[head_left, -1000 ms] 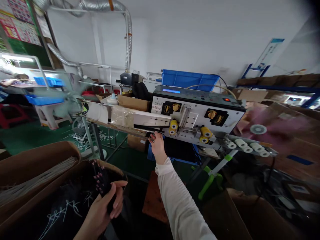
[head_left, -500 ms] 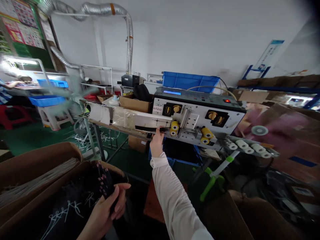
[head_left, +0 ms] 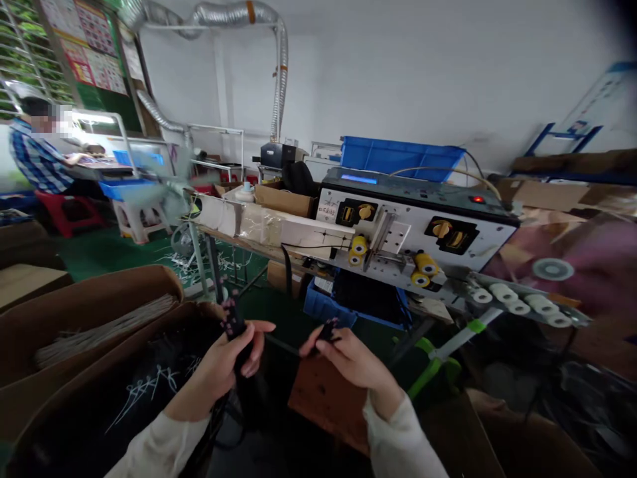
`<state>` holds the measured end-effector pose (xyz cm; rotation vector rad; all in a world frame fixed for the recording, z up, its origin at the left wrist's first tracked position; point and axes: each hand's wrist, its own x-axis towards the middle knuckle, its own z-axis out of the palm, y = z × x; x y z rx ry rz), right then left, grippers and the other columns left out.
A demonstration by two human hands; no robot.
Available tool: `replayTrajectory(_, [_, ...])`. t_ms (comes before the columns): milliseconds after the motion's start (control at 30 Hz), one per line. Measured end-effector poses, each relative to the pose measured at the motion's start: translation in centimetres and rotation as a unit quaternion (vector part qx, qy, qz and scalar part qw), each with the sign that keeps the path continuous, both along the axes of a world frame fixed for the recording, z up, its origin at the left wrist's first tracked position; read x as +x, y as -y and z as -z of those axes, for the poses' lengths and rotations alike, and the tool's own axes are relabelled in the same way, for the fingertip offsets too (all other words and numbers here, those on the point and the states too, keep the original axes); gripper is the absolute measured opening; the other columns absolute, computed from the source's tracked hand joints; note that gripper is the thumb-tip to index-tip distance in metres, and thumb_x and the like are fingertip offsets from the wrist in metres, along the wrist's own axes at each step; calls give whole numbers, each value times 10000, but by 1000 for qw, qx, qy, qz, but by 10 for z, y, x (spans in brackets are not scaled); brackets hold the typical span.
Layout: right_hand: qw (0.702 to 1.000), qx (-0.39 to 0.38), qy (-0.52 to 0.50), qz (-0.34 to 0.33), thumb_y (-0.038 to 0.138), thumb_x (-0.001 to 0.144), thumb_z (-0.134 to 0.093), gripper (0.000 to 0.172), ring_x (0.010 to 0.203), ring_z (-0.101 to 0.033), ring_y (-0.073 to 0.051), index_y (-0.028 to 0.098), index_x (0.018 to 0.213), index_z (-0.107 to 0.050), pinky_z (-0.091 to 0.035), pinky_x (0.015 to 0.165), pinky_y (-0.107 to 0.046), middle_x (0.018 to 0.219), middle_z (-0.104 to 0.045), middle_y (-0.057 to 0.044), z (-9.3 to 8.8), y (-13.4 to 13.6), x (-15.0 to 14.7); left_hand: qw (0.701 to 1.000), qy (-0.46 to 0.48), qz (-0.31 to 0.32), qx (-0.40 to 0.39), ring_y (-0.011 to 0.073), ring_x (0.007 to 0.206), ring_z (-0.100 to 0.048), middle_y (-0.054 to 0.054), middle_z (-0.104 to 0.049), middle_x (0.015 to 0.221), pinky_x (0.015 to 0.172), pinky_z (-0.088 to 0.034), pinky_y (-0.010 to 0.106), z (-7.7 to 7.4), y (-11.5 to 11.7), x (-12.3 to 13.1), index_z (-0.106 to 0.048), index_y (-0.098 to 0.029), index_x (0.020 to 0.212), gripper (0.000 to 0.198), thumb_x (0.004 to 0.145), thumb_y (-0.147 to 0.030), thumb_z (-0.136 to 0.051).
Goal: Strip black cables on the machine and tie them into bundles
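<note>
Below the machine (head_left: 418, 229), your left hand (head_left: 219, 368) grips black wires (head_left: 233, 325) and your right hand (head_left: 348, 358) pinches a wire end (head_left: 327, 330).

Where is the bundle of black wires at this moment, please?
In the head view, lower left, the black wire bundle sits in the left hand, above a cardboard box, with a strand reaching the right hand.

Narrow workbench (head_left: 243, 247), wire-cutting machine (head_left: 415, 229), cardboard box (head_left: 283, 201), what looks like white card (head_left: 219, 216)
</note>
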<state>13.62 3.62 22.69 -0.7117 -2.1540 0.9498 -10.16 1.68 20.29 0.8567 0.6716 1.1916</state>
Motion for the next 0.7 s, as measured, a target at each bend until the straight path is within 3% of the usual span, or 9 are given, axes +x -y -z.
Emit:
replayTrajectory(67, [992, -53, 84, -83, 367, 948, -338, 379, 806, -637, -165, 204, 928, -679, -514, 737, -303, 909, -683, -59, -17, 16, 15, 999, -15, 37, -11, 101, 474, -522, 25, -586, 629, 405, -351, 198, -2, -8, 16, -673, -141, 958, 287, 793, -370, -624])
replayTrajectory(167, [978, -142, 90, -121, 425, 941, -328, 423, 728, -642, -148, 183, 907, -673, -531, 621, -265, 886, -689, -59, -30, 13, 19, 992, -5, 114, -53, 189, 630, -627, 84, -662, 716, 512, -478, 268, 5, -18, 50, -674, -128, 886, 305, 744, -398, -666])
replayTrajectory(300, [964, -250, 53, -75, 496, 879, -440, 384, 712, -660, -157, 166, 960, -619, -521, 536, -236, 823, -693, -51, -22, -8, 12, 987, 23, 133, -85, 147, 439, -544, 37, -575, 465, 480, -467, 274, 21, -22, 91, -573, -123, 534, 373, 635, -438, -745])
replayTrajectory(400, [957, -283, 47, -39, 517, 867, -446, 401, 715, -659, -163, 160, 954, -606, -510, 529, -231, 791, -681, -41, -11, -18, 15, 980, 75, 144, -113, 157, 507, -581, 20, -564, 473, 599, -513, 318, 27, -21, 108, -520, -132, 487, 414, 652, -446, -734])
replayTrajectory(467, [972, -226, 66, -12, 496, 892, -408, 395, 735, -643, -162, 168, 896, -629, -517, 596, -262, 800, -666, -40, -5, -20, 20, 974, 100, 148, -138, 182, 596, -626, 24, -593, 524, 687, -524, 359, 28, -22, 112, -537, -136, 538, 379, 702, -437, -698])
replayTrajectory(567, [992, -47, 86, 78, 433, 907, -415, 342, 844, -591, -183, 196, 841, -653, -484, 806, -357, 856, -636, -48, 2, -21, 26, 972, 102, 142, -156, 205, 664, -657, 42, -653, 640, 710, -524, 390, 28, -24, 113, -572, -143, 677, 282, 747, -398, -668])
replayTrajectory(633, [986, 50, 84, 135, 408, 896, -444, 297, 965, -533, -213, 201, 858, -654, -417, 923, -415, 941, -603, -69, 5, -23, 28, 976, 84, 137, -146, 210, 665, -664, 47, -670, 709, 669, -527, 376, 26, -24, 113, -586, -157, 802, 250, 760, -393, -656])
replayTrajectory(700, [979, 86, 82, 165, 410, 879, -473, 276, 1043, -479, -229, 196, 878, -649, -370, 978, -450, 1021, -566, -86, 6, -26, 28, 982, 50, 133, -126, 197, 627, -656, 48, -659, 700, 604, -519, 325, 22, -23, 114, -583, -156, 867, 290, 760, -418, -648])
